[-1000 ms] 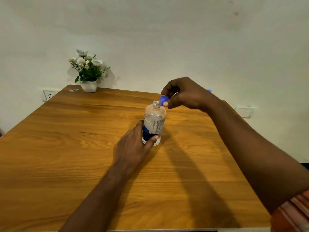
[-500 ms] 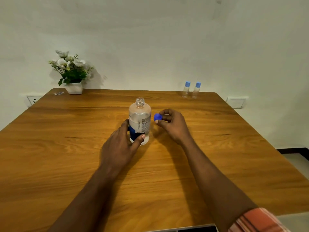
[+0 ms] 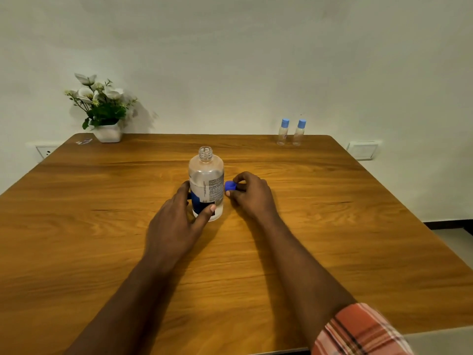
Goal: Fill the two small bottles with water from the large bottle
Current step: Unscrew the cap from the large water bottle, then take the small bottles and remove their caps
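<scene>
The left hand [image 3: 176,221] wraps the lower part of the large bottle [image 3: 206,183], which stands upright and uncapped on the wooden worktop [image 3: 76,226] — thumb on the near side, fingers behind. Just right of that grip, the right hand [image 3: 252,196] pinches the blue cap [image 3: 230,186] between thumb and fingertips, low beside the bottle's label. Well beyond the right hand's grip, at the worktop's far edge, two small bottles [image 3: 291,132] stand side by side with light blue caps on. Far left of both grips — a white pot of flowers [image 3: 102,111].
</scene>
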Demonstrator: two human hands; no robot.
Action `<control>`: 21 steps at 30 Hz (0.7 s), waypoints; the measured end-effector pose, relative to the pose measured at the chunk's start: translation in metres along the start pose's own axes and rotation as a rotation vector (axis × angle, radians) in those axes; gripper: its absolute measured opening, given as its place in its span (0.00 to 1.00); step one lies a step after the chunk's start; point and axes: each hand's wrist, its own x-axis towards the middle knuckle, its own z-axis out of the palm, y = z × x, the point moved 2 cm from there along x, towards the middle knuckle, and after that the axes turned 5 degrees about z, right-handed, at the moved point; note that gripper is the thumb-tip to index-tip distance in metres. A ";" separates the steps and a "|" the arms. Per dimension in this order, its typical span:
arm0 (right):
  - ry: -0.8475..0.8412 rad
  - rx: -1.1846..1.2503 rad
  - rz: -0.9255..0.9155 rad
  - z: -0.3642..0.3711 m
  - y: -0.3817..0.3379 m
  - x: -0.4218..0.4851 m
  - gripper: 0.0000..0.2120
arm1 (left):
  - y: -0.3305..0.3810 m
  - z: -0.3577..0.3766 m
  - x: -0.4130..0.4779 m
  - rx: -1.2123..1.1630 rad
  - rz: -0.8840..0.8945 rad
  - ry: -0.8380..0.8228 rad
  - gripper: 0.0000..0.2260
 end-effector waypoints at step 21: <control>-0.025 0.168 0.049 -0.048 0.025 -0.050 0.27 | 0.060 -0.004 -0.071 0.201 0.046 -0.124 0.18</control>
